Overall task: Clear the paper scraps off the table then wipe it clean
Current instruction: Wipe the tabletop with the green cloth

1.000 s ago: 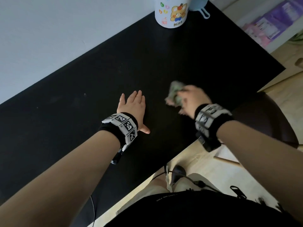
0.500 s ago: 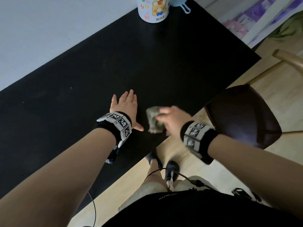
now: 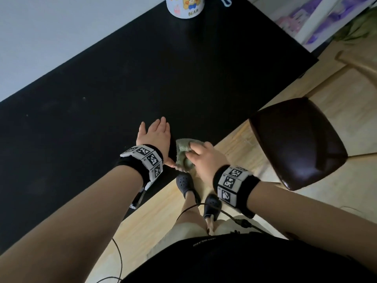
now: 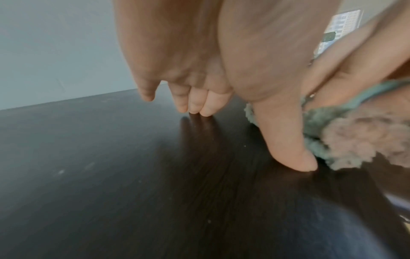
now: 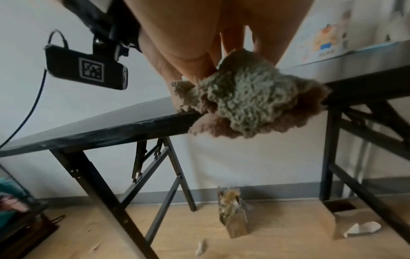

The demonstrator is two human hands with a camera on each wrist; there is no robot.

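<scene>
1. Cloth (image 3: 183,155): bunched grey-green rag, now at the near edge of the bench (image 3: 142,78), partly overhanging it. The right wrist view shows the cloth (image 5: 250,99) drooping past the bench edge (image 5: 111,129). A second ago it was further in on the top, to the right of the left hand; half a second ago, roughly halfway back toward the edge.
2. Right hand (image 3: 201,158): fingers curled over the cloth, gripping it in a wad. It has pulled back toward the body along with the cloth.
3. Left hand (image 3: 155,137): flat on the bench, fingers straight and together, thumb (image 4: 286,140) splayed out. Thumb tip is down on the top with the cloth (image 4: 346,136) touching it. Position on the bench about unchanged across the frames; earlier there was a gap between thumb and cloth, now closed.
4. Bench top: black, with a few pale specks in the left part. No paper scraps visible on it.
5. Mug (image 3: 184,6) with bear print stands at the far end of the bench, cut off by the top edge of the head view.
6. Floor under the bench: crumpled white paper piece (image 5: 361,229), a smaller scrap (image 5: 200,247), a crinkled clear wrapper (image 5: 233,213).
7. Dark brown chair seat (image 3: 295,141) stands just right of the right hand, off the bench. The head view has tipped further down than earlier: feet in dark clogs (image 3: 185,184) now visible.
</scene>
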